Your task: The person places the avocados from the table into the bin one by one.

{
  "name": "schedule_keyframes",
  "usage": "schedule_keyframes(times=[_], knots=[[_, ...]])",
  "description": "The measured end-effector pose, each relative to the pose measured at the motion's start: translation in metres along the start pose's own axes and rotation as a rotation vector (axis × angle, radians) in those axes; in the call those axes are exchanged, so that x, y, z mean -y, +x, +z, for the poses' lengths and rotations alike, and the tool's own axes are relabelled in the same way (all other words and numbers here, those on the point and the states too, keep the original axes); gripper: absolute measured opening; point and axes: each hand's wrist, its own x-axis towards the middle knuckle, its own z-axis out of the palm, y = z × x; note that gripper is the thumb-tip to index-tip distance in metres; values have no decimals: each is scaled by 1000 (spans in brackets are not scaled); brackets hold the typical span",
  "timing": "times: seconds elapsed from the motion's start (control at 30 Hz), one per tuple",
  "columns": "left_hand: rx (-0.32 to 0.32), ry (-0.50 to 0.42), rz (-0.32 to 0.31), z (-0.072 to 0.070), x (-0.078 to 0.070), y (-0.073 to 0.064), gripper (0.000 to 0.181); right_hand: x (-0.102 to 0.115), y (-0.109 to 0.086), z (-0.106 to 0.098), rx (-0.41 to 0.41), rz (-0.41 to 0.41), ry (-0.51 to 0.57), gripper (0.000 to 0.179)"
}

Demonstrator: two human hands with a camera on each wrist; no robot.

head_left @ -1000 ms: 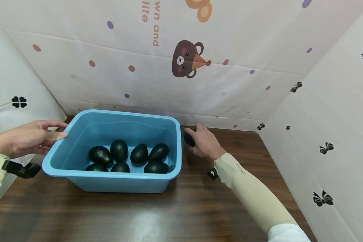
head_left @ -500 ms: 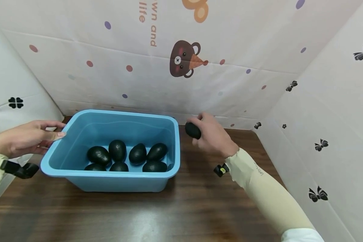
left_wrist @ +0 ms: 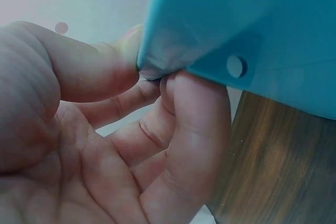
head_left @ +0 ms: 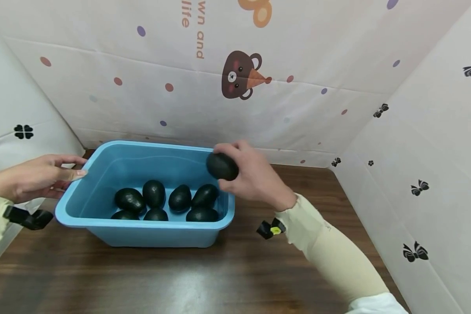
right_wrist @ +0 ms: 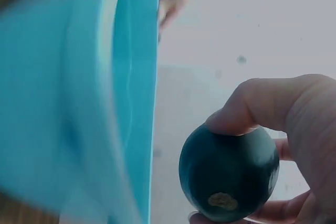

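Observation:
My left hand (head_left: 47,178) pinches the left rim of a blue plastic tub (head_left: 141,235), thumb on top and fingers curled underneath, as the left wrist view shows up close. Dark, smooth avocados (head_left: 130,199) lie in the tub, several of them spread over its floor. Another avocado (head_left: 222,166) is in my right hand (head_left: 255,174), gripped between thumb and fingers over the tub's right rim. In the right wrist view the brown stem scar of this held avocado (right_wrist: 228,177) faces the camera, and the tub's rim (right_wrist: 97,93) is to its left.
The tub stands on a dark wood-grain table (head_left: 172,279). Behind it rises a white printed sheet (head_left: 204,109) with a bear and dots. More white sheeting (head_left: 447,144) with black bows closes off the right side, and a similar one (head_left: 8,100) the left.
My right hand has lifted the avocado from beside the tub's right end and carried it left, over the rim. My left hand has stayed at the left rim.

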Motion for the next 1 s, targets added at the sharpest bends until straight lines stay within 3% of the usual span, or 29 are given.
schedule_keyframes(times=[0.17, 0.33, 0.63, 1.0], knots=[[-3, -11, 1, 2, 0, -1, 77, 31, 5, 14, 54, -59, 55, 60], [5, -33, 7, 5, 1, -3, 77, 47, 7, 21, 89, -65, 66, 59], [15, -34, 24, 8, 0, -4, 79, 62, 15, 21, 142, -91, 57, 61], [23, -39, 37, 12, -4, -1, 79, 71, 27, 24, 282, -81, 14, 64]])
